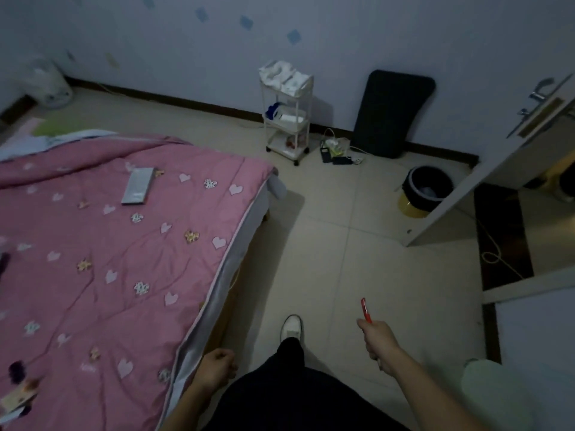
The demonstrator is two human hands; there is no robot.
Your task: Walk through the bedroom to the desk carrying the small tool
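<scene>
My right hand (380, 342) grips a red pen (366, 310) that sticks up out of the fist, held over the tiled floor in front of me. My left hand (217, 367) hangs beside the bed's edge with its fingers loosely curled and nothing in it. A bed with a pink quilt (102, 253) patterned with hearts fills the left side. On the quilt lies a flat grey box (139, 185). My leg in dark trousers and a white shoe (291, 327) stand between the hands.
A white three-tier trolley (287, 119) stands by the far wall, with chargers and cables (337, 150) on the floor beside it. A dark board (391, 113) leans on the wall. A black and yellow bin (424, 189) sits by the open white door (504, 169).
</scene>
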